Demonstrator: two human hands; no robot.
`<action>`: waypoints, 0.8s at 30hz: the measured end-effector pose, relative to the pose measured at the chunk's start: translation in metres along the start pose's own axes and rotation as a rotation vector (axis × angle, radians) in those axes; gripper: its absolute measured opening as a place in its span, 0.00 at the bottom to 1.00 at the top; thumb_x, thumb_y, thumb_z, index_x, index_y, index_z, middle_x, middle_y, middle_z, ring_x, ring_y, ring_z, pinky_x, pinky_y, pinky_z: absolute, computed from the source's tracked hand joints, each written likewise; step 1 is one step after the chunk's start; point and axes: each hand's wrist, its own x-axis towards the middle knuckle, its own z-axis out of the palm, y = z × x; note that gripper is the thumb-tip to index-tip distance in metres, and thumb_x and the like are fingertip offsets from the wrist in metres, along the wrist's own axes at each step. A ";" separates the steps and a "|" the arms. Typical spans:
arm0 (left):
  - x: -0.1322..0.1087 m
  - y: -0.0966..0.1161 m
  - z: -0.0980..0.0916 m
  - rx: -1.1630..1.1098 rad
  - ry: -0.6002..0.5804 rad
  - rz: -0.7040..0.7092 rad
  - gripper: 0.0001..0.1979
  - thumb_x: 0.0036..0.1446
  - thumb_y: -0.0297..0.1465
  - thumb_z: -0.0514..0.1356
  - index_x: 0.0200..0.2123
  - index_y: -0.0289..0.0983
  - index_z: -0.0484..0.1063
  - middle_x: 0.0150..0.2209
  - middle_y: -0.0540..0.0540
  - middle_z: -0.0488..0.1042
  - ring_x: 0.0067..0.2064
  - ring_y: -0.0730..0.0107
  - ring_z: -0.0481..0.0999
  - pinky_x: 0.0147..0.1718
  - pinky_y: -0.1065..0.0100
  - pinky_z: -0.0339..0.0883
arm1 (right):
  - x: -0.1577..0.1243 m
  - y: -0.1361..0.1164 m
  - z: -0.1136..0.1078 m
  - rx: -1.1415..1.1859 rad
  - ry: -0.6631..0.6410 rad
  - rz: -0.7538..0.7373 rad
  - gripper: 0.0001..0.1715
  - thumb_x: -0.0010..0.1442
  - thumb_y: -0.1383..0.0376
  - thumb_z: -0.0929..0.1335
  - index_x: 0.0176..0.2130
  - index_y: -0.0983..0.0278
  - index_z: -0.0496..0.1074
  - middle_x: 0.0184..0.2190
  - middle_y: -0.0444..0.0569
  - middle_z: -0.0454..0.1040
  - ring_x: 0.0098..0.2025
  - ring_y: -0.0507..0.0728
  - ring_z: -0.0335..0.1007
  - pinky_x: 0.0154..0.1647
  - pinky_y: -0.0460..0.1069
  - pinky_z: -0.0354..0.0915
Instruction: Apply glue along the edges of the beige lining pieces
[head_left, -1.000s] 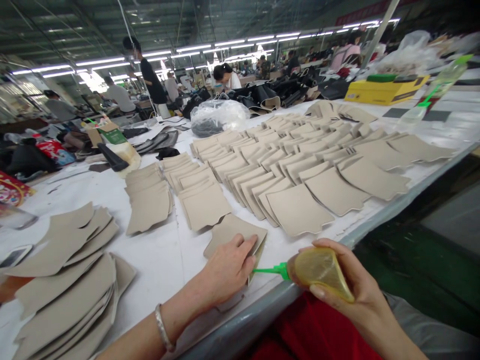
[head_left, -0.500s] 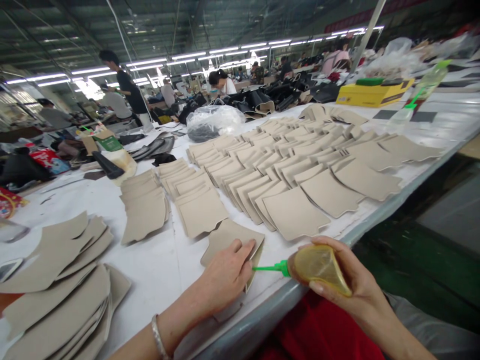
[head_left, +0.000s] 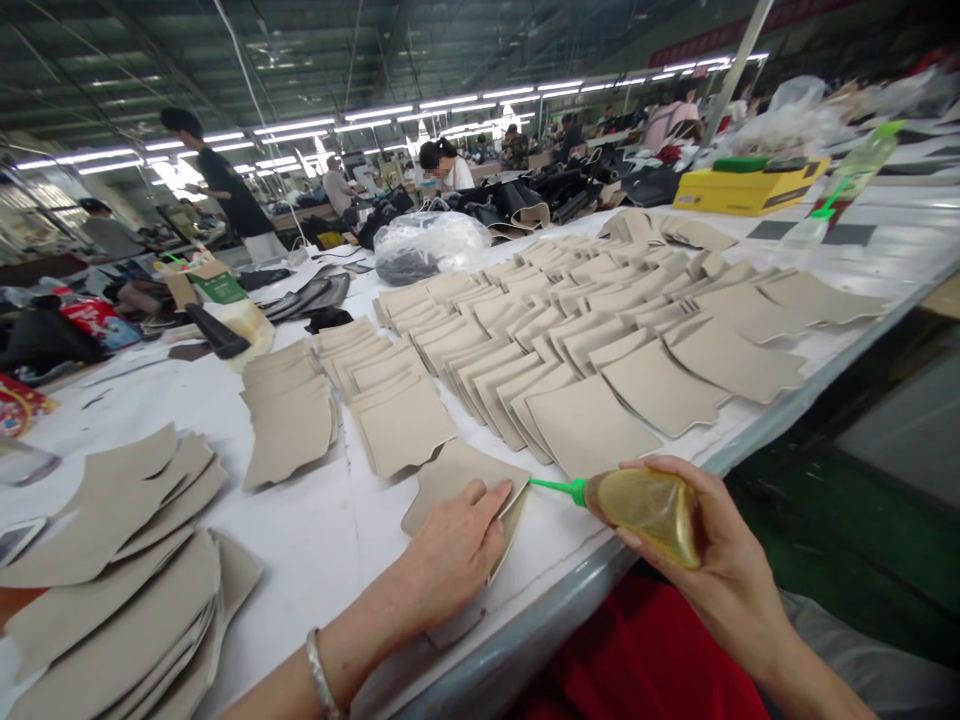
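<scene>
Left hand: The left hand [head_left: 461, 545] lies over a beige piece [head_left: 457, 470] near the front edge of the surface [head_left: 322, 570]. Its fingers are bent close together, the index fingertip pressing near the right edge; whether the thumb pinches from below, I cannot tell.
Right hand: The right hand [head_left: 712, 530] has its fingers wrapped around a soft bottle [head_left: 649, 510] of yellowish liquid, tipped nearly level.
Nozzle: The green nozzle [head_left: 556, 487] points left, its tip at the right corner of the piece; actual contact is too fine to tell.
Handling: A light, even squeeze and a steady wrist should suit the thin tip best. The pressing fingertip should hold the edge flat but clear of the tip. Too hard a squeeze could spill liquid onto the top face.
Surface: White-covered, with overlapping rows of beige pieces [head_left: 592, 425] beyond the hands and a loose stack [head_left: 135, 620] at the left.
Far side: A clear plastic bag [head_left: 431, 240] sits behind the rows; a yellow box [head_left: 746, 188] and a green-capped bottle [head_left: 862, 170] stand at the right.
Room: A large hall under rows of strip lights [head_left: 375, 125]; a person in a dark top [head_left: 229, 195] stands at the back left, others farther off.
</scene>
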 end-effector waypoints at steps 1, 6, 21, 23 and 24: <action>0.000 0.000 0.000 -0.001 -0.001 -0.003 0.24 0.65 0.30 0.41 0.62 0.39 0.58 0.43 0.43 0.69 0.39 0.64 0.72 0.41 0.64 0.63 | -0.002 -0.001 0.000 -0.011 -0.008 -0.005 0.29 0.58 0.57 0.74 0.55 0.54 0.63 0.51 0.46 0.66 0.52 0.60 0.63 0.54 0.50 0.59; 0.000 0.000 0.001 -0.004 -0.002 -0.011 0.24 0.64 0.30 0.42 0.62 0.39 0.58 0.45 0.43 0.70 0.39 0.63 0.72 0.42 0.64 0.63 | -0.001 -0.003 -0.002 0.005 -0.050 0.035 0.29 0.59 0.56 0.73 0.56 0.53 0.62 0.49 0.46 0.67 0.48 0.58 0.66 0.49 0.48 0.62; 0.000 0.004 -0.001 -0.016 0.007 -0.013 0.24 0.64 0.30 0.42 0.61 0.38 0.60 0.43 0.42 0.69 0.39 0.61 0.72 0.40 0.63 0.62 | 0.003 -0.002 -0.003 0.010 0.019 0.043 0.30 0.57 0.55 0.74 0.55 0.52 0.63 0.47 0.45 0.67 0.46 0.60 0.67 0.47 0.49 0.64; 0.000 0.003 0.000 -0.019 0.016 -0.011 0.24 0.64 0.30 0.42 0.61 0.38 0.60 0.42 0.43 0.69 0.38 0.61 0.72 0.40 0.63 0.62 | 0.005 -0.001 -0.002 0.030 0.022 0.042 0.31 0.57 0.55 0.74 0.55 0.52 0.62 0.47 0.46 0.67 0.46 0.60 0.67 0.47 0.50 0.64; 0.000 0.002 0.001 -0.022 0.021 -0.008 0.24 0.64 0.30 0.42 0.61 0.39 0.60 0.42 0.43 0.69 0.38 0.61 0.73 0.40 0.63 0.62 | 0.006 -0.001 -0.002 0.027 0.022 0.040 0.31 0.56 0.55 0.74 0.55 0.52 0.63 0.47 0.46 0.67 0.46 0.60 0.67 0.47 0.50 0.64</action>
